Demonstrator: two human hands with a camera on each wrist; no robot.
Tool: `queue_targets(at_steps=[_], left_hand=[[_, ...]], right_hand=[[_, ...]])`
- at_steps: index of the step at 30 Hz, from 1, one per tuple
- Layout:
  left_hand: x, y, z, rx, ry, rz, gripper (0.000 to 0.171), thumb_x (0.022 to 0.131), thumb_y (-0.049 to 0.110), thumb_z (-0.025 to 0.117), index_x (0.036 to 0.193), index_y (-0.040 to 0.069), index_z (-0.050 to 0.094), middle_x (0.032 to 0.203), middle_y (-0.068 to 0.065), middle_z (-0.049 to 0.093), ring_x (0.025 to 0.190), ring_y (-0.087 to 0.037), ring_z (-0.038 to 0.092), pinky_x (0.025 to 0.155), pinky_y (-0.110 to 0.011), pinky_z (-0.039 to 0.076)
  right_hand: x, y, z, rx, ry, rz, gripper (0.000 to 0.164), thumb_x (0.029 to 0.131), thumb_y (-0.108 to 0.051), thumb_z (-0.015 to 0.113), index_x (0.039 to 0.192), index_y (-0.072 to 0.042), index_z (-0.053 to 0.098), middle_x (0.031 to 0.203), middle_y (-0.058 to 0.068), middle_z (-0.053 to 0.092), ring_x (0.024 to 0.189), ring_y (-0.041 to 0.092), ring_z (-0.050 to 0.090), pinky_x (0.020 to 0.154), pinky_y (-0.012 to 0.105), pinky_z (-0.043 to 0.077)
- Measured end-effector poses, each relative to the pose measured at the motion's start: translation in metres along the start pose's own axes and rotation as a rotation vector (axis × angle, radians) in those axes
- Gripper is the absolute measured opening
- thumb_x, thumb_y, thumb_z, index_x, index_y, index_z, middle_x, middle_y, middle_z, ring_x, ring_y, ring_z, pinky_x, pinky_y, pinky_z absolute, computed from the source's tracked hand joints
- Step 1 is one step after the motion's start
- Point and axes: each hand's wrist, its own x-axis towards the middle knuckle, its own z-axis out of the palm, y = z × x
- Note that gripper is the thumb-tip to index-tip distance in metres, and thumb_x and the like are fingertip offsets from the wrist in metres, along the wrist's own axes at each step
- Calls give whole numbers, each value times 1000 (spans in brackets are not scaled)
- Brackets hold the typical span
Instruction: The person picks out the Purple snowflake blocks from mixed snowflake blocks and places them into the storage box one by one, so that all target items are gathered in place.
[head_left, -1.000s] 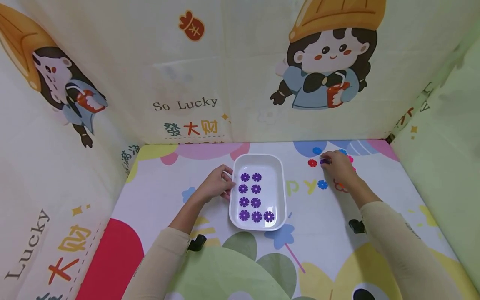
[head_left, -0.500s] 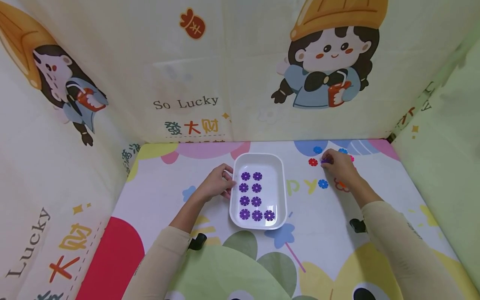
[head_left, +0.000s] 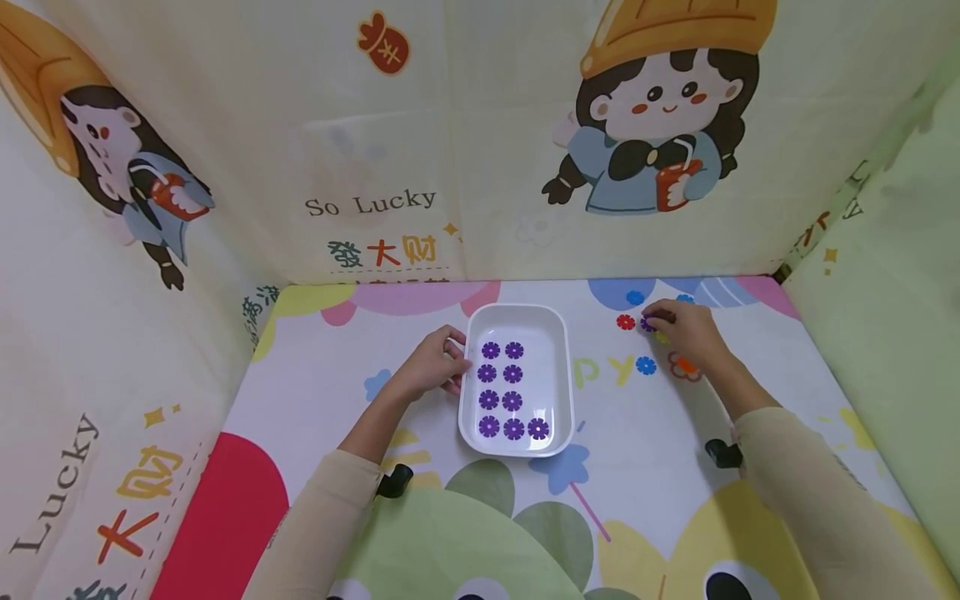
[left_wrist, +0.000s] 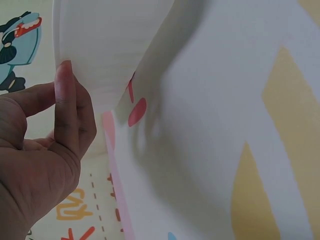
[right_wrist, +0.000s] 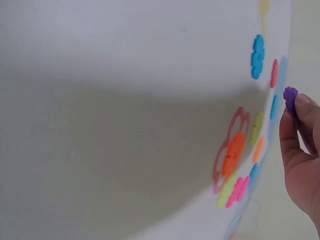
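My left hand (head_left: 432, 364) grips the left rim of a white plastic tray (head_left: 558, 392); the left wrist view shows its thumb (left_wrist: 65, 90) against the tray's outer wall. Inside, purple flower-shaped snowflake discs (head_left: 513, 374) lie flat in two columns, with an extra one at the bottom right. Over the far right of the table, my right hand (head_left: 688, 332) pinches another purple snowflake disc (right_wrist: 290, 98) between thumb and fingers. The right wrist view shows this disc raised above the tabletop, its lower part covered by the fingers.
Around the right hand lie loose discs: a red one (head_left: 626, 322), a blue one (head_left: 646, 366), an orange one (right_wrist: 233, 155) and pink ones (right_wrist: 238, 191). A patterned cloth (head_left: 420, 500) covers the table. Printed curtains (head_left: 495, 150) stand close behind and at both sides.
The right hand has shifted slightly right, and the purple disc in its fingertips shows more of its face. A yellow disc now shows below it. Left hand and tray stay put.
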Motion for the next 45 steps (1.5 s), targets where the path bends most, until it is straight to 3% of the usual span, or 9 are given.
queue_targets(at_steps=[5, 8, 12, 14, 18, 21, 32, 45], left_hand=[[0, 1, 0, 4, 1, 2, 40, 98, 8, 69, 133, 8, 49, 102, -14, 60, 67, -22, 67, 61, -37, 66], [-1, 1, -1, 4, 3, -1, 40, 98, 8, 69, 133, 8, 50, 103, -14, 60, 67, -22, 68, 61, -37, 66], [-1, 1, 0, 8, 5, -2, 40, 98, 9, 69, 133, 8, 50, 102, -14, 60, 66, -22, 67, 60, -36, 66], [-2, 1, 0, 9, 6, -2, 39, 98, 8, 69, 133, 8, 50, 102, -14, 60, 66, -22, 67, 60, -36, 66], [-2, 1, 0, -2, -3, 9, 39, 98, 6, 68, 133, 6, 49, 101, -14, 59, 64, -21, 66, 61, -39, 66], [-2, 2, -1, -21, -12, 19, 39, 98, 4, 67, 133, 4, 48, 100, -14, 59, 63, -20, 65, 60, -40, 66], [-2, 2, -1, -30, -20, 21, 39, 97, 3, 67, 132, 4, 48, 100, -14, 58, 63, -20, 65, 59, -40, 66], [-1, 1, 0, -14, -14, 9, 39, 98, 5, 68, 133, 6, 49, 102, -15, 60, 65, -21, 66, 59, -37, 66]], right_hand=[[-2, -9, -6, 11, -7, -2, 25, 103, -15, 65, 126, -8, 69, 119, 19, 70, 110, 36, 63, 98, 53, 60], [-5, -16, -9, 16, -9, -28, 25, 102, -18, 66, 125, -9, 70, 115, 17, 72, 105, 33, 64, 89, 40, 63], [-9, -29, -11, 34, -12, -87, 24, 100, -19, 69, 121, -9, 72, 109, 15, 74, 99, 30, 67, 76, 22, 56], [-11, -37, -11, 47, -10, -113, 23, 99, -17, 70, 120, -9, 73, 108, 15, 75, 97, 29, 68, 75, 19, 55], [-14, -54, -10, 66, -22, -158, 22, 98, -14, 71, 119, -7, 74, 110, 15, 75, 98, 30, 71, 84, 34, 64], [-16, -68, -7, 75, -55, -184, 23, 99, -14, 71, 120, -6, 73, 112, 15, 75, 101, 30, 71, 91, 50, 64], [-23, -101, 3, 94, -149, -296, 24, 95, -6, 73, 119, -7, 75, 113, 10, 76, 104, 29, 73, 89, 43, 65], [-27, -129, 21, 127, -295, -381, 25, 94, -8, 75, 118, -13, 75, 111, 3, 76, 100, 20, 73, 90, 37, 65]])
